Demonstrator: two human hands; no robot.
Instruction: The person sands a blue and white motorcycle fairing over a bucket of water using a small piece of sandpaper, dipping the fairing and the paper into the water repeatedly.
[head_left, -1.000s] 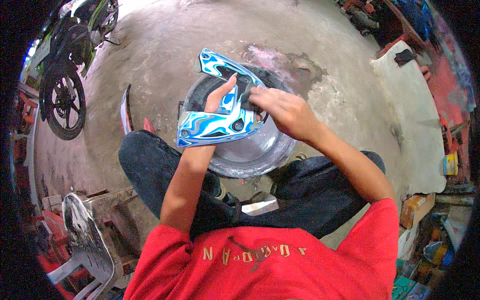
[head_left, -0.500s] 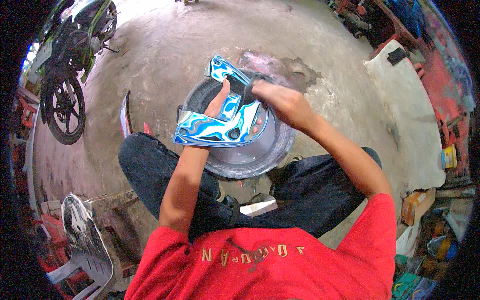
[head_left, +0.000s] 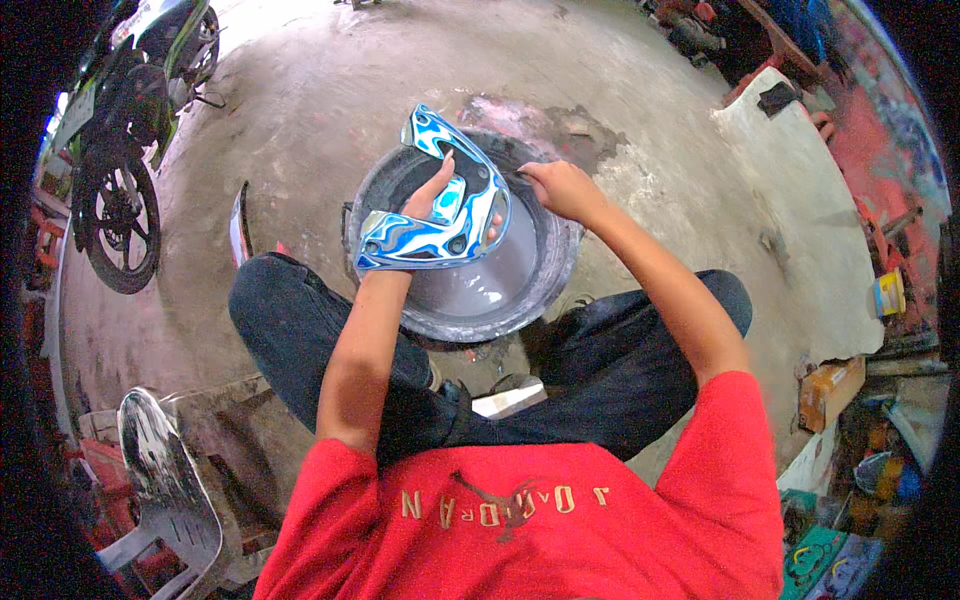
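Hands parted, the left hand (head_left: 425,203) firmly grips a blue-and-white panel (head_left: 415,240) above a dark basin (head_left: 480,327); the right hand (head_left: 562,190), now drawn off it, curls closed over the rim, contents unclear, leaving the left sole contact.

Gold capital letters (head_left: 489,514) run in one row across the chest of the red T-shirt (head_left: 520,565), a dark emblem (head_left: 515,510) overlapping their middle. Markings on the small yellow tub (head_left: 889,295) at far right are too small to read.
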